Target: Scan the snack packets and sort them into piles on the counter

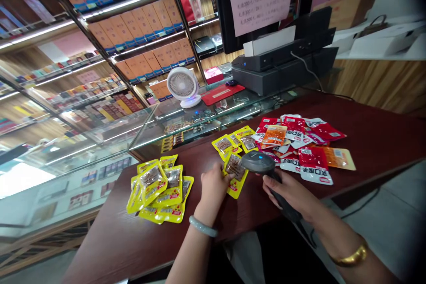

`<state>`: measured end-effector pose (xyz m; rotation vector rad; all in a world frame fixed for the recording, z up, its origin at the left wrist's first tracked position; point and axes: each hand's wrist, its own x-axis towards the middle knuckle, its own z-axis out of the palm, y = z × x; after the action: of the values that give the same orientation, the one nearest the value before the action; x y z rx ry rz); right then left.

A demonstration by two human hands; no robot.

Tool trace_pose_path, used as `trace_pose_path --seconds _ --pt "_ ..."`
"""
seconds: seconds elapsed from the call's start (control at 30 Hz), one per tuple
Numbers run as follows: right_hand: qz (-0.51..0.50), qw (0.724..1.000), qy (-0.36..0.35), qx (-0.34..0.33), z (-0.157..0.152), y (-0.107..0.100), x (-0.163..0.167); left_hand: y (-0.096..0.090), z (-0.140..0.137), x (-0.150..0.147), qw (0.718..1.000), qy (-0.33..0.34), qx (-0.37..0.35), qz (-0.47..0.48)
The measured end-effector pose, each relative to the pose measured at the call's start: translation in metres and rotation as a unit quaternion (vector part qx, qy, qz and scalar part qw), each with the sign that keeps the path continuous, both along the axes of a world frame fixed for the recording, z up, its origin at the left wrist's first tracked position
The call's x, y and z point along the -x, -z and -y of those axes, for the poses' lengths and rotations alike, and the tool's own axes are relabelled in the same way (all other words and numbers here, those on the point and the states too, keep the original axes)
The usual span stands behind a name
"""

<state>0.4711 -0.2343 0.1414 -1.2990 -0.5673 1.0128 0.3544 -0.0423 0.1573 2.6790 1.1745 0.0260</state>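
My left hand [215, 188] pinches the left edge of a yellow snack packet [237, 171] with a clear window. Wrapped round the handle of a dark grey barcode scanner [258, 162] is my right hand [288, 191]. The scanner's head is just above the packet's right edge and hides part of it. A few more yellow packets [223, 144] lie right behind the held one. To the left of my left hand sits a pile of yellow packets [166, 197]. Red, white and orange snack packets [314, 159] are heaped beyond my right hand.
The dark red-brown table [115, 239] adjoins a glass display case [149, 131]. On the glass stand a white fan [183, 84] and a red mat [222, 94]. Behind are a monitor [229, 44], a black cash drawer [259, 80] and shelves of orange boxes [133, 26].
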Motion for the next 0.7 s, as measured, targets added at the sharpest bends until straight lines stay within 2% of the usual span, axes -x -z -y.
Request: trace_pose_path --seconds 0.2,0.4,0.53,0.7 --pt "0.009 0.999 -0.038 0.002 -0.007 0.000 0.014 0.006 -0.014 0.027 0.992 -0.056 0.034 0.109" --pt "0.035 0.997 -0.070 0.007 -0.023 -0.005 0.030 0.001 -0.024 0.055 0.982 -0.117 0.036 0.144" --pt "0.029 0.994 -0.106 0.004 -0.041 0.000 0.043 -0.012 -0.045 0.090 0.966 -0.191 -0.012 0.171" --pt "0.028 0.987 -0.160 -0.003 -0.063 0.003 0.062 -0.025 -0.081 0.145 0.942 -0.288 -0.116 0.124"
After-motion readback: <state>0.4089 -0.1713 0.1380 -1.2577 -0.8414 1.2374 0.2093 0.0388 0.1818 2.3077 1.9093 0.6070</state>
